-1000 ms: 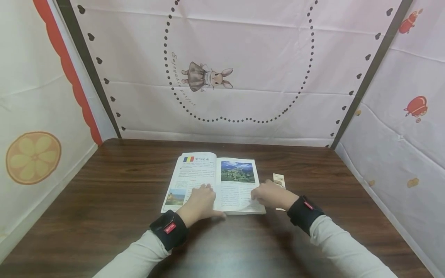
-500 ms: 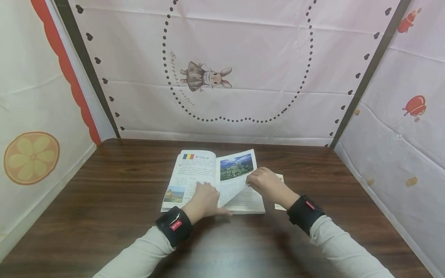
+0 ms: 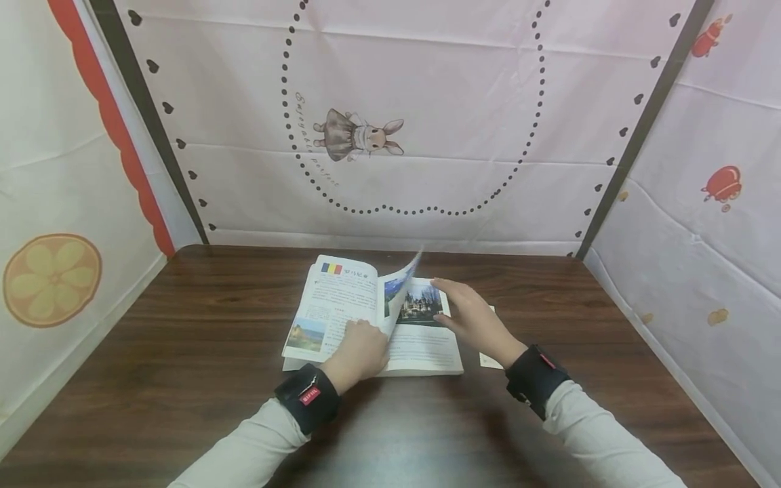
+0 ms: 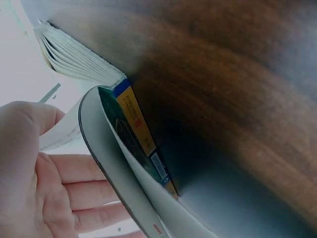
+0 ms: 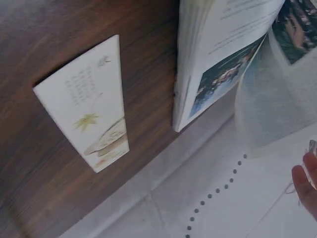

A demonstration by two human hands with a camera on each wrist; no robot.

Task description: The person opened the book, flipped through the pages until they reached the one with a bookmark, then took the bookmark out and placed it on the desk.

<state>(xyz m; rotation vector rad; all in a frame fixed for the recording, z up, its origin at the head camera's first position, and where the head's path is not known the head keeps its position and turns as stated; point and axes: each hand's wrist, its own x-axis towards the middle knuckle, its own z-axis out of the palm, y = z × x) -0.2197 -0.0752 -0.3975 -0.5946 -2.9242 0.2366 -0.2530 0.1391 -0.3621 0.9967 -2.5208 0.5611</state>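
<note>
An open book (image 3: 425, 349) with colour photos lies on the table. One leaf (image 3: 404, 288) stands partly raised near the spine and leans left. My left hand (image 3: 361, 349) rests on the lower part of the left-hand page by the spine. In the left wrist view its fingers (image 4: 81, 193) reach out fairly straight behind the curved page edges, and the thumb touches a page. My right hand (image 3: 472, 313) hovers over the right-hand page, fingers loosely extended with nothing in them. In the right wrist view only its fingertips (image 5: 304, 181) show, apart from the curving leaf.
A slim white card (image 5: 94, 109) printed with a leaf drawing lies just right of the book, partly covered by the right hand in the head view. Around them is the dark wooden table (image 3: 201, 339). Patterned cloth walls (image 3: 476, 122) stand at the back and both sides.
My right hand lifted the right-hand leaf by its edge, swung it leftward and let go. A castle photo now shows underneath. The left thumb has drawn in towards the spine.
</note>
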